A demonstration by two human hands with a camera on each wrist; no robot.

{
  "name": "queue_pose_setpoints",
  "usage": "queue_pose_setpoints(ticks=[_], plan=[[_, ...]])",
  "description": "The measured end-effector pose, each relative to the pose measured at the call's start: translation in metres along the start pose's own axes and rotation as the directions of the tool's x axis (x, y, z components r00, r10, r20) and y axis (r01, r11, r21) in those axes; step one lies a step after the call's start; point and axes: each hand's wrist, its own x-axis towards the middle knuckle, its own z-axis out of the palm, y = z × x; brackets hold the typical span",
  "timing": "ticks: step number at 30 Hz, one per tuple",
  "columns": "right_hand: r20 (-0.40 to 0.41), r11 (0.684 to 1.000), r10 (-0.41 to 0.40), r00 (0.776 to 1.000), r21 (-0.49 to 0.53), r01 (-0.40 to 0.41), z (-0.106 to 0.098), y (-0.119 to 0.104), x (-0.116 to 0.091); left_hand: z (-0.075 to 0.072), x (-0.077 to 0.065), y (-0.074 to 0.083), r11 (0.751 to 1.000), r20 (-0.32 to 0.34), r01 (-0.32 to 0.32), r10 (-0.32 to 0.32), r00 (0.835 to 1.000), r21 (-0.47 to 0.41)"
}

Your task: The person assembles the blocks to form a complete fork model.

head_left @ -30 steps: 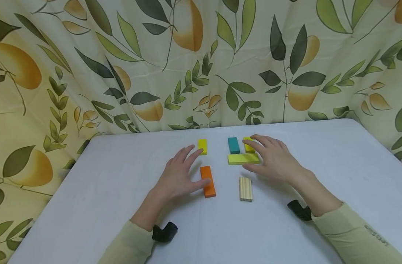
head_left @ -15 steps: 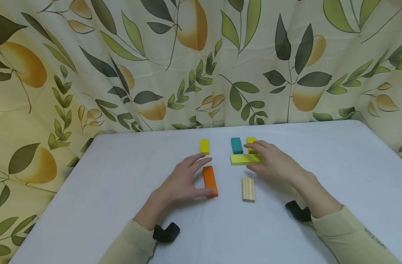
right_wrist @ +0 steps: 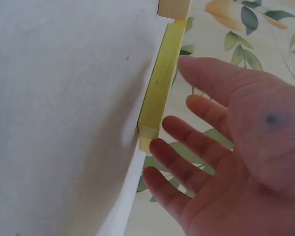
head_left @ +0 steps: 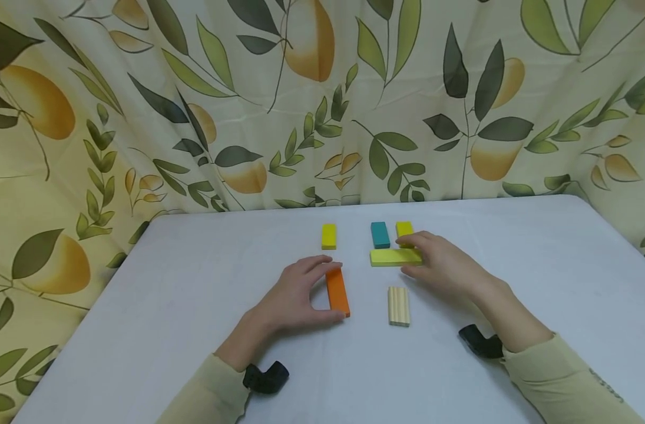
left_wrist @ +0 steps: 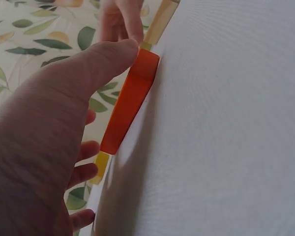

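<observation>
In the head view my left hand [head_left: 298,294] spans the orange block [head_left: 337,292], thumb by its near end and index fingertip by its far end. The left wrist view shows the thumb overlapping that block's near end, with relaxed fingers beyond. My right hand [head_left: 449,265] is at the right end of the long yellow-green block [head_left: 388,258]. Its thumb is on the near side and its fingers reach over a small yellow block [head_left: 404,228] behind. In the right wrist view the loosely bent fingers stand just beside the yellow-green block [right_wrist: 160,88].
A teal block [head_left: 380,235] lies behind the yellow-green one. Another small yellow block [head_left: 328,236] lies beyond the orange block. A ridged plain wood piece [head_left: 399,306] lies between the hands, on the white-covered table [head_left: 142,318]. A leaf-and-fruit patterned curtain [head_left: 301,135] hangs behind.
My left hand has come down around the orange block, its thumb and index drawing toward the block's two ends. My right hand has shifted slightly nearer. The blocks lie as before.
</observation>
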Motion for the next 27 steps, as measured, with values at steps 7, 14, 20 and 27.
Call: queue_pose_setpoints(ticks=[7,14,20,27], plan=[[-0.015,0.999,-0.027,1.0,0.021,0.027,0.002,0.009,-0.001,0.003,0.0,-0.004,0.997,-0.009,-0.072,0.072,0.997,0.017],[-0.027,0.999,-0.035,0.999,0.024,0.035,0.004,0.012,0.001,0.002,-0.001,-0.007,0.994,-0.005,-0.103,0.103,0.995,0.038],[-0.035,1.0,-0.021,0.999,0.015,0.021,0.004,0.013,0.003,0.001,0.0,-0.007,0.994,-0.007,-0.11,0.11,0.994,0.028],[-0.044,1.0,-0.016,0.999,0.023,0.017,0.005,0.013,0.003,0.001,0.001,-0.006,0.994,-0.005,-0.107,0.107,0.994,0.02]])
